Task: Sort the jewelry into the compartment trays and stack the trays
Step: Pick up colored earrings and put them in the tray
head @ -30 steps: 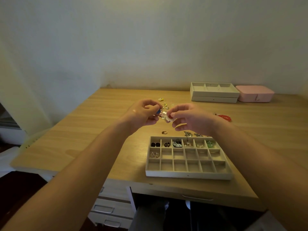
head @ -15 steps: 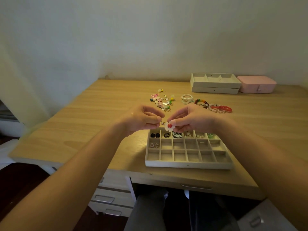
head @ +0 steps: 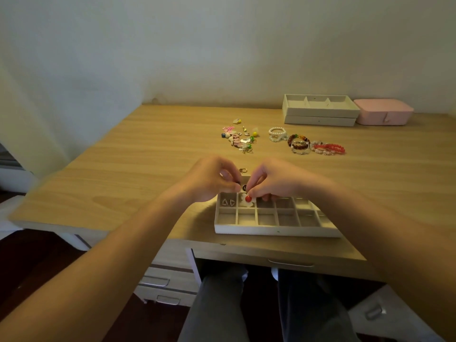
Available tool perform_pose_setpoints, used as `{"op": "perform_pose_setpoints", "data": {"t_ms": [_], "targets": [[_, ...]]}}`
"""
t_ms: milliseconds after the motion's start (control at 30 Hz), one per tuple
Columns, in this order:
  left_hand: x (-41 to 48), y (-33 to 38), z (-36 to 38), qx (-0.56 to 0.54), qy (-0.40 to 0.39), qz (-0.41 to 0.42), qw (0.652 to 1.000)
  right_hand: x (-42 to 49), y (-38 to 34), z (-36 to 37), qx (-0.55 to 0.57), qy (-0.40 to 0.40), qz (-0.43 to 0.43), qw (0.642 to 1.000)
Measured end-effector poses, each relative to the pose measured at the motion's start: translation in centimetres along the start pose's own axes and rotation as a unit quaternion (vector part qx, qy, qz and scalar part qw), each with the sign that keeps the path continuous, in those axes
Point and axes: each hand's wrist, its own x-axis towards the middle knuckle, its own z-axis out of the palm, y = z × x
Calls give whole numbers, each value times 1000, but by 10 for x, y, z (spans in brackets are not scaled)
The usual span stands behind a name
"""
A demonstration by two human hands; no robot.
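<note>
— Where is the flower earring?
— Your right grip (head: 274, 180) pinches the white flower earring (head: 247, 201) by its upper edge, just below the centre of the frame. It is at the second cell from the left in the middle row of the compartment tray (head: 276, 230). I cannot tell whether it rests on the cell floor.
— And my left?
— Your left grip (head: 212, 180) has its fingers curled, tips close to the right's. I cannot tell whether it holds anything.
— What else?
— Two triangle earrings (head: 228, 202) lie in the cell left of the flower. Higher on the tabletop (head: 148, 169) are a gold ring (head: 243, 170), a loose pile (head: 240, 139) and bracelets (head: 306, 144). Upper right: stacked trays (head: 320, 118) beside a pink box (head: 383, 112).
</note>
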Motion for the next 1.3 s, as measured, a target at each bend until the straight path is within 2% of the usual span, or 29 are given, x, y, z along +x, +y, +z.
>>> {"op": "perform_pose_setpoints", "data": {"t_ms": [367, 700, 833, 967, 1067, 1300], "targets": [[-6, 2, 7, 30, 6, 10, 999, -1, -2, 14, -89, 60, -16, 994], [-12, 10, 11, 90, -35, 51, 994, -5, 3, 6, -37, 39, -3, 999], [-13, 14, 15, 134, -26, 56, 989, -6, 2, 7, -32, 39, -16, 999], [-12, 13, 20, 167, 18, 39, 985, -6, 2, 9, -37, 42, -20, 998], [-11, 10, 23, 133, 39, 4, 990, -7, 1, 8, -39, 29, -24, 999], [-12, 13, 20, 161, 45, -19, 986, -11, 2, 7, -63, 10, -41, 997]]}}
